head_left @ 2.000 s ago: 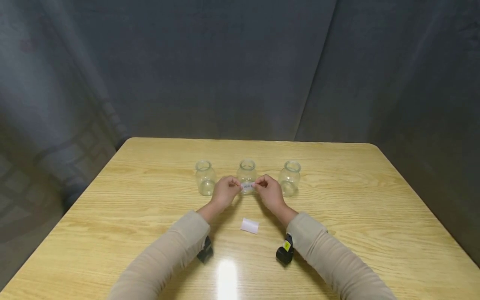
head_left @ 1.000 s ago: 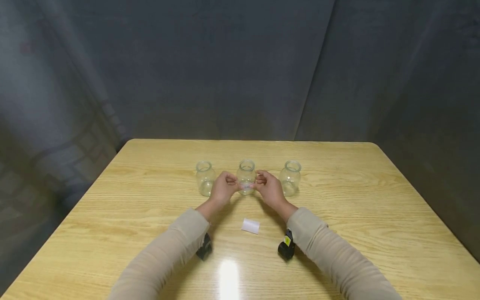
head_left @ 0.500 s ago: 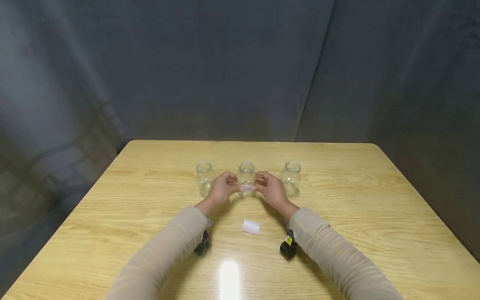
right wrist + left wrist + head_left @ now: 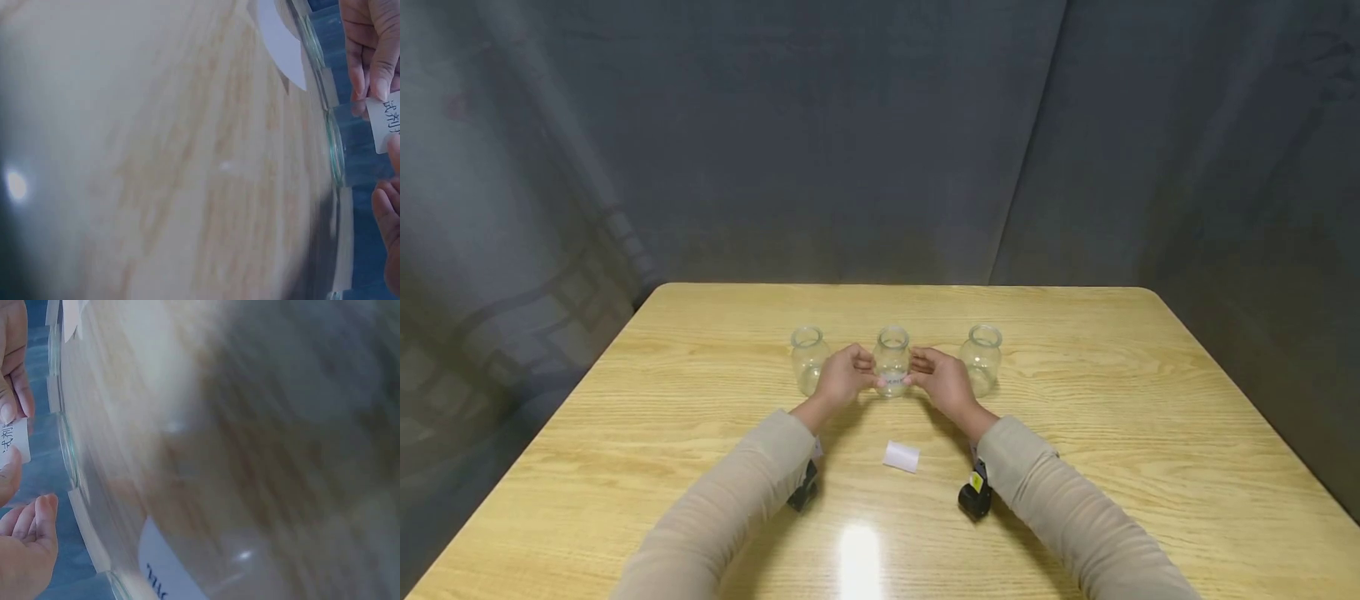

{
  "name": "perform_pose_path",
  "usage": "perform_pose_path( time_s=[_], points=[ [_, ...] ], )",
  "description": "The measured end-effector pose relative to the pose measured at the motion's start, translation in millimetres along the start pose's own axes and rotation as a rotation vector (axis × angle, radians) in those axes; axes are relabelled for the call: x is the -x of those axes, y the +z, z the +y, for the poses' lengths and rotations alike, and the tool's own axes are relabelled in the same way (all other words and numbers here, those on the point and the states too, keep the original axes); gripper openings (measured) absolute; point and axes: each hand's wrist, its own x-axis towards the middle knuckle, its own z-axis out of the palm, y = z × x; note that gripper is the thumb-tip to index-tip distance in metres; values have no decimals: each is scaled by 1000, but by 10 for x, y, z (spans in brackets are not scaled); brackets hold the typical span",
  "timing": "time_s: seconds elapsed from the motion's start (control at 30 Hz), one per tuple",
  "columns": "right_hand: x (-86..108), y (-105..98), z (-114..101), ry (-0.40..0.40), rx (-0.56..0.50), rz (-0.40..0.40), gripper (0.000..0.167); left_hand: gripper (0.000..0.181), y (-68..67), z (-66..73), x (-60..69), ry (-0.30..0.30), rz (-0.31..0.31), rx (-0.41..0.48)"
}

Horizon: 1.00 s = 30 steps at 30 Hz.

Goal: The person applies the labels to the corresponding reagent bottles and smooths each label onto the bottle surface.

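A clear glass jar [image 4: 892, 363] stands upright in the middle of a row of three. Across its lower front lies a white label [image 4: 893, 380] with handwritten characters. My left hand [image 4: 846, 379] has its thumb on the label's left end, fingers curled beside the jar. My right hand [image 4: 943, 383] mirrors this, its thumb on the right end. Both thumbs and the label [image 4: 381, 125] show in the right wrist view; in the left wrist view the label [image 4: 15, 440] is cut by the frame edge. Whether the curled fingers touch the glass is unclear.
Similar glass jars stand at left [image 4: 809, 362] and right [image 4: 981, 360]. A white paper piece [image 4: 901, 456] lies on the wooden table [image 4: 1112, 433] in front. Another written label [image 4: 165, 569] shows in the left wrist view. Black wrist cameras hang under both sleeves. Grey curtains surround the table.
The label, pinched stretched between both hands in front of the middle jar, now lies against its glass. My fingers have spread back along the jar's sides, with the thumbs kept on the label.
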Motion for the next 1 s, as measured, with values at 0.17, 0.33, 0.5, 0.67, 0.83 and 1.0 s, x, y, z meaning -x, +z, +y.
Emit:
perform_pose_path(
  time_s=[0.17,0.33,0.5,0.67,0.83,1.0],
  points=[
    [0,-33,4,14,-42,-26,48,34,7,-10,11,10,-13,37],
    [29,-70,22,33,-34,-29,45,35,1,-31,41,9,-29,36],
    [80,-86,5,48,-6,-15,37,34,-38,-64,100,-12,-36,7],
    [141,-76,-15,41,-4,-30,27,33,-96,-95,172,-27,-50,12],
    [215,-65,-52,51,13,-52,22,33,-161,-109,259,-27,-64,40],
    [280,9,-111,26,-18,-102,21,30,-243,-151,341,-41,-64,64]
  ],
)
